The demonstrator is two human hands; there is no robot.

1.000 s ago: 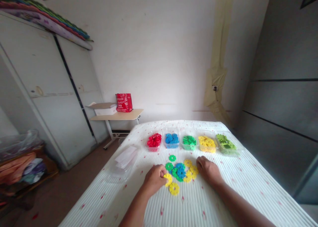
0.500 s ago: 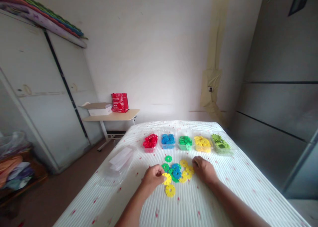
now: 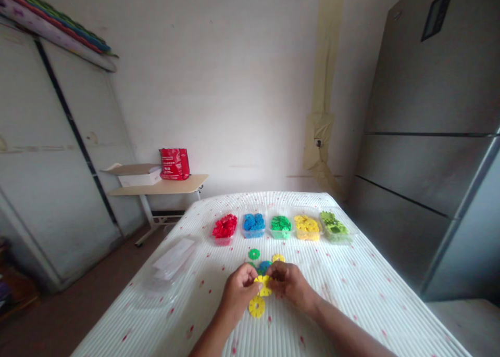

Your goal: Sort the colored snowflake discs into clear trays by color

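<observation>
My left hand [image 3: 239, 289] pinches a yellow notched plastic disc [image 3: 263, 285] between thumb and fingers. On the other side, my right hand [image 3: 291, 287] closes its fingertips on the disc's right edge. Whether a second piece sits in those fingers is hidden. Just below lies another yellow disc [image 3: 257, 306], flat on the tablecloth. Beyond my hands are a green disc [image 3: 254, 254], blue discs [image 3: 264, 266] and a yellow disc [image 3: 278, 257]. My hands partly cover this pile.
Across the table stand clear tubs of red [image 3: 225, 226], blue [image 3: 253, 222], green [image 3: 280, 224], yellow [image 3: 307, 224] and lime pieces [image 3: 333, 222]. Clear plastic packaging [image 3: 167, 268] lies on the left. A side table [image 3: 175, 185] holds a red bag [image 3: 174, 164]; a grey refrigerator [image 3: 422, 154] stands right.
My right hand has moved left from beside the yellow pieces to meet the disc in my left hand. The camera view has turned slightly right.
</observation>
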